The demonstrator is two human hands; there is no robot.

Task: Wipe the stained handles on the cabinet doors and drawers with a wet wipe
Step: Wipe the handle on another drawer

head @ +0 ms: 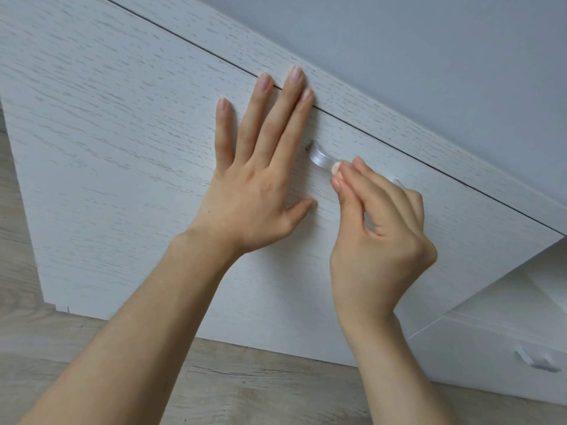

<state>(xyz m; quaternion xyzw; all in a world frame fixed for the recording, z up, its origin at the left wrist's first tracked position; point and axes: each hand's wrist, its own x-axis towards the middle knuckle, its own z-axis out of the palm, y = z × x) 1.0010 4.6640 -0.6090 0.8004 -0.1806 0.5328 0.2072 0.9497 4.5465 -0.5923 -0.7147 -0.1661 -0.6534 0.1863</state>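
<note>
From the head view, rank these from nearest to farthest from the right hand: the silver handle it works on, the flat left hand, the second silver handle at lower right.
1. Silver handle on the white wood-grain door, touching the right hand's fingertips.
2. Flat left hand, just left, pressed on the door.
3. Second silver handle, far lower right.

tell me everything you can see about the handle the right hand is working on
The handle is a silvery, metal-looking bar fixed on the pale wood-grain cabinet door, just below its top edge. A dark speck sits by its left end. The right hand covers its middle and right part, fingertips curled onto it. The left hand lies flat on the door beside it, not touching it.
</note>
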